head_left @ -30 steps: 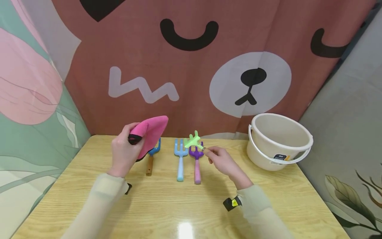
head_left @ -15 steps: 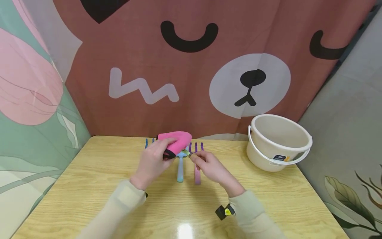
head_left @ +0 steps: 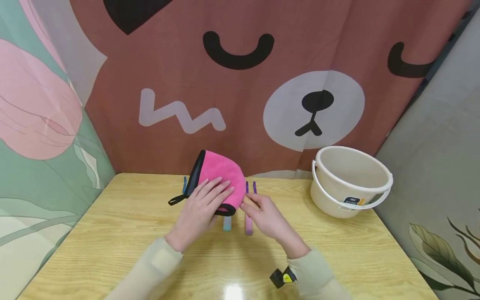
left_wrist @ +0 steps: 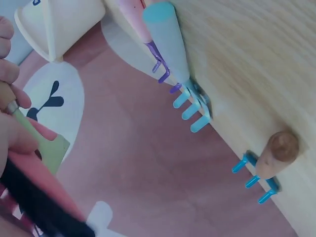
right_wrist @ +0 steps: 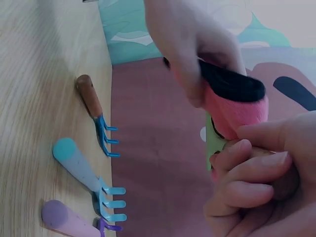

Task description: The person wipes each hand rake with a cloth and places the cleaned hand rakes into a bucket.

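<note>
My left hand (head_left: 204, 204) holds a pink cloth (head_left: 225, 171) with black edging and a small black loop, its fingers spread over the top. The cloth is folded over the head of a hand fork. In the left wrist view, part of the fork's light green metal (left_wrist: 52, 153) shows beside the cloth; its tines are mostly hidden. My right hand (head_left: 266, 212) grips the fork's short wooden handle (head_left: 251, 203), right at the cloth's edge. Both hands are raised over the table's far part.
Below the hands lie a light blue fork (left_wrist: 170, 44), a purple fork with a pink handle (head_left: 248, 225) and a blue wooden-handled fork (right_wrist: 91, 98). A cream bucket (head_left: 326, 200) stands at the right back of the wooden table (head_left: 112, 233). A bear-print curtain (head_left: 180, 71) hangs behind.
My left hand has brought the pink cloth rightward onto the green fork's head and spread it there. The right hand has shifted slightly left and down, still gripping the handle.
</note>
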`<state>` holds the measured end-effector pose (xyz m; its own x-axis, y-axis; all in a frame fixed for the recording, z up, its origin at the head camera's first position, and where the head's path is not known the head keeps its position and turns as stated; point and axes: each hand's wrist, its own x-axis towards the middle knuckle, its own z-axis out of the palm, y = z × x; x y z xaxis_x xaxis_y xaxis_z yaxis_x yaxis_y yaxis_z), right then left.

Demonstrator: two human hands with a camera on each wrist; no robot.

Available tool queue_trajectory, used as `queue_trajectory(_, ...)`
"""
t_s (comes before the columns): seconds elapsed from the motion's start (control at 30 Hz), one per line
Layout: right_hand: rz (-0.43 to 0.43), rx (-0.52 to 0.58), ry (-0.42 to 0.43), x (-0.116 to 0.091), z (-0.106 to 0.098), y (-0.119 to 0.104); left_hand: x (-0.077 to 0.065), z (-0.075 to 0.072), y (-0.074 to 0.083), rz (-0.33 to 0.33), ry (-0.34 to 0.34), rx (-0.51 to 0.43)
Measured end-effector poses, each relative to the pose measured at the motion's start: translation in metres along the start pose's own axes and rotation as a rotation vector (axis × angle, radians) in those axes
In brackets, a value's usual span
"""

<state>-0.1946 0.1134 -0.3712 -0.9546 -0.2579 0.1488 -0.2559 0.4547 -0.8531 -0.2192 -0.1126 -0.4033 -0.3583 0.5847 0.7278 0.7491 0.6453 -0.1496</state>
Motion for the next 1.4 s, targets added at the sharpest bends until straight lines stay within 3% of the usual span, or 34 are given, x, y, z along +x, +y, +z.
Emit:
queue_trajectory(0.23,-0.051,-0.107,0.040,-0.007,0.002,-0.004,0.006,-0.004,0.001,-0.016,-0.044,0.024)
queue_trajectory(0.63,-0.062,-0.098,0.038,-0.012,0.003,-0.009,0.025,-0.007,0.008,-0.061,-0.080,0.134)
queue_trajectory(0.77,-0.056,-0.088,0.068,-0.012,0.003,-0.009,0.023,-0.005,0.009,-0.076,-0.114,0.178)
queue_trajectory(0.9,-0.070,-0.061,0.062,-0.013,0.003,-0.005,0.012,0.002,0.014,-0.069,-0.113,0.190)
queue_trajectory(1.13,-0.028,-0.009,0.031,-0.017,0.004,0.006,-0.007,0.011,0.025,-0.055,-0.056,0.132)
queue_trajectory(1.4,-0.016,-0.013,0.045,-0.014,0.000,0.007,-0.005,-0.001,0.026,-0.054,-0.025,0.007)
